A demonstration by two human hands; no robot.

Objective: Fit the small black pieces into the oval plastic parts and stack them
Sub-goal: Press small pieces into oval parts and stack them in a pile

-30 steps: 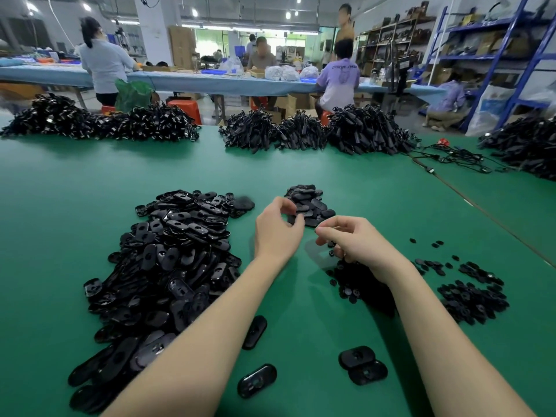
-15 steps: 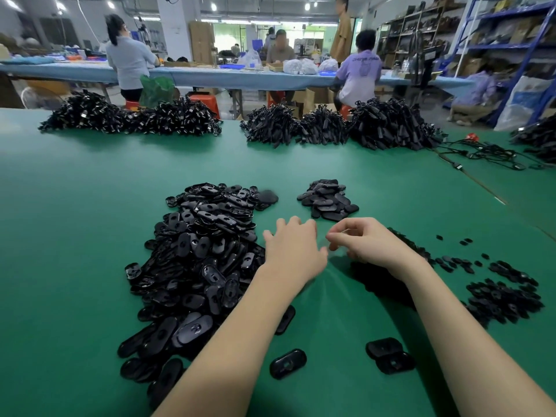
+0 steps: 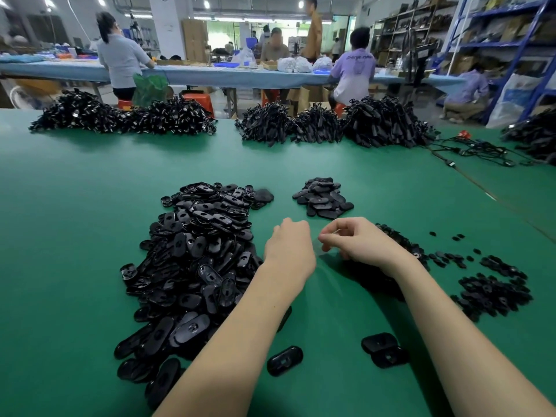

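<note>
Both hands were drawn back from small stack [image 3: 323,197]. L grip [image 3: 289,246] curled, contents hidden; R grip [image 3: 358,240] pinched, can't tell. Oval pile [image 3: 195,257] lay left, small pieces [image 3: 490,288] right on tabletop [image 3: 75,221].

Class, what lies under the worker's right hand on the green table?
Small black pieces show beyond the right hand; its wrist covers the rest of that heap.

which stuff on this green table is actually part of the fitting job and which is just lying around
Part of the job:
- big heap of oval parts
- small black pieces
- small stack of ovals
- loose ovals near the arms
- left hand and right hand, fingers curled; nothing visible in them

Just lying about:
- bundled black heaps along the far edge
- loose cable
</note>
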